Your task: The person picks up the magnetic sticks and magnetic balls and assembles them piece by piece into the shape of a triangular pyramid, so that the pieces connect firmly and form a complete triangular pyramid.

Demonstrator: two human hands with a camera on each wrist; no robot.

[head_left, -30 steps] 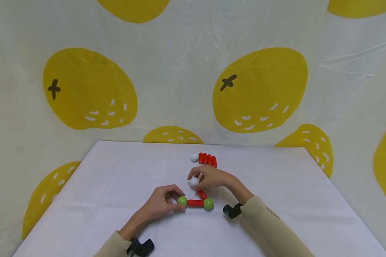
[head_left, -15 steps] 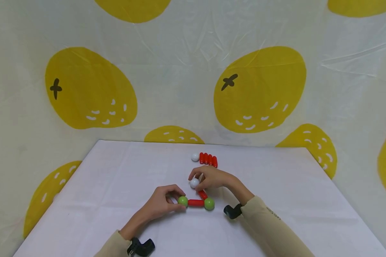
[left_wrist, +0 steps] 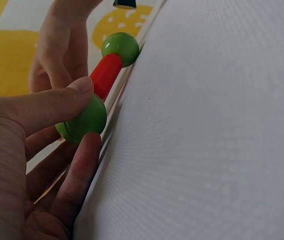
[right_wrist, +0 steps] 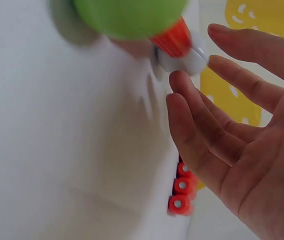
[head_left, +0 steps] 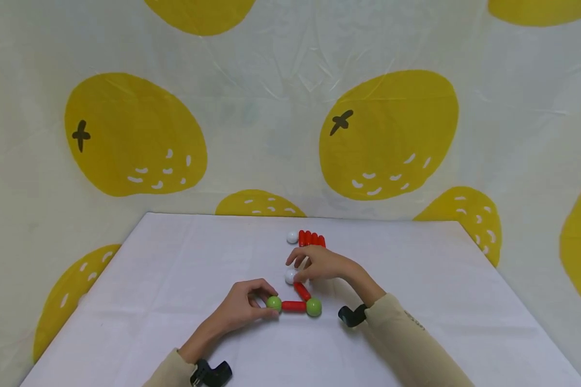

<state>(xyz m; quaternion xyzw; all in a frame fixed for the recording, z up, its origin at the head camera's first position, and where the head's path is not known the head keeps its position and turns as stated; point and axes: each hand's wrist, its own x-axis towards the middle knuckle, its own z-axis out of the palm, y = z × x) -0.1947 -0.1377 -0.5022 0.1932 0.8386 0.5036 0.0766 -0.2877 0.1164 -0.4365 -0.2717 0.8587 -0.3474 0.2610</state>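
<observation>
OK, I've L arm [head_left: 198, 341] & R arm [head_left: 402, 333] angled in over table [head_left: 140, 301].
L hand [head_left: 247, 302] pinches L green ball [head_left: 273, 303]; R hand [head_left: 325, 265] loosely spread by white ball [head_left: 290, 277] at slanted rod [head_left: 302, 291]'s far end, can't tell if touching.

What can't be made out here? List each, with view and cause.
Head: near ends of some glossy red rods, behind the right hand.
Head: dark marking on the beige right sleeve, too small.
Right wrist: part of the green ball, cut off by the top edge.
</observation>
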